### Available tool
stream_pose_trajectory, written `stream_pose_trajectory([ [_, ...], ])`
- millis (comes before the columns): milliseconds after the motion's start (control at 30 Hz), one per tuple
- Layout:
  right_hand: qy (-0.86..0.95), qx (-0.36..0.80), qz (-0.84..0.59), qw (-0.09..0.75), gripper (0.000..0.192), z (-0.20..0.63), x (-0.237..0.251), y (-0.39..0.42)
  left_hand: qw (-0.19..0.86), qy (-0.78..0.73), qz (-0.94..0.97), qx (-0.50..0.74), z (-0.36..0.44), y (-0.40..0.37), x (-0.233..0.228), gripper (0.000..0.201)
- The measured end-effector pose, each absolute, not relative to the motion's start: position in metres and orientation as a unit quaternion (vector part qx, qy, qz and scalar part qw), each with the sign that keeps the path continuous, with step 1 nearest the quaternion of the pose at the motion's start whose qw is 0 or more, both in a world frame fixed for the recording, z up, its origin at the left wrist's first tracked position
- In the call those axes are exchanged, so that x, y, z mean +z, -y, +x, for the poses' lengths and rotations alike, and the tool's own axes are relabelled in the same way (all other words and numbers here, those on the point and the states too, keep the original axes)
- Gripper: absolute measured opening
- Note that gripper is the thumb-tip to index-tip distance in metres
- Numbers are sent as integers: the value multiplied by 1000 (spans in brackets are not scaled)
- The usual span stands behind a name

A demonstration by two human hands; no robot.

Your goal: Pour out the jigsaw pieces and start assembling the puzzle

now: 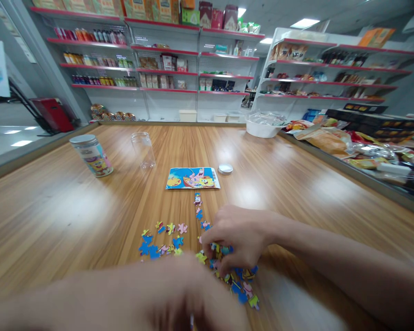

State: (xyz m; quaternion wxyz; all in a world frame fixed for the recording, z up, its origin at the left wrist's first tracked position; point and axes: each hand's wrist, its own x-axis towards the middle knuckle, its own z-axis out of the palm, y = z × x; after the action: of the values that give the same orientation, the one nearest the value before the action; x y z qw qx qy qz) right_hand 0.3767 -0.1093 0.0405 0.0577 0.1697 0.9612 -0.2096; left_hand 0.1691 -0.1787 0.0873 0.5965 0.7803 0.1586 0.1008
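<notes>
My right hand reaches over a loose pile of jigsaw puzzle pieces. Its fingers are bent down with the thumb apart, and pieces show in the gap beneath. Low in the view, close to the camera, my left hand is blurred and its fingertips are out of sight. More puzzle pieces lie spread to the left of the pile. A short column of pieces runs toward me from a cartoon picture card, which lies flat.
A printed can with a lid and a clear jar stand at the left of the wooden table. Beside the card is a silver lid. A white basket sits at the far right, near packaged snacks. Stocked shelves stand behind.
</notes>
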Motion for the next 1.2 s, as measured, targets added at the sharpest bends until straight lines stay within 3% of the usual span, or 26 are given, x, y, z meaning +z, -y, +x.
stream_pose_trajectory([
  [33, -961, -212, 168, 59, 26, 377, 40, 109, 569, -196, 787, 137, 166, 160, 80, 27],
  [133, -959, -222, 165, 59, 26, 376, 39, 109, 237, -292, 853, 362, 154, 101, 45, 17],
  [233, -958, -226, 167, 54, 23, 376, 40, 110, 122, -218, 911, 330, 142, 66, 11, 24],
  [367, -953, -239, 175, 55, 17, 376, 40, 110, 95, -145, 958, 229, 139, 64, -9, 27],
  [633, -959, -235, 157, 24, 19, 378, 32, 105, 168, -146, 940, 260, 138, 68, -7, 18],
  [800, -950, -269, 156, 11, 15, 376, 31, 106, 154, -177, 929, 285, 139, 65, -9, 17],
  [933, -909, -382, 154, -61, 15, 377, 25, 99, 145, -164, 937, 272, 141, 63, -14, 9],
  [1067, -836, -439, 269, -191, 22, 387, 15, 77, 150, -158, 938, 270, 141, 62, -16, 8],
  [1200, -853, -341, 337, -206, 14, 399, 6, 57, 140, -163, 939, 268, 141, 63, -14, 10],
])
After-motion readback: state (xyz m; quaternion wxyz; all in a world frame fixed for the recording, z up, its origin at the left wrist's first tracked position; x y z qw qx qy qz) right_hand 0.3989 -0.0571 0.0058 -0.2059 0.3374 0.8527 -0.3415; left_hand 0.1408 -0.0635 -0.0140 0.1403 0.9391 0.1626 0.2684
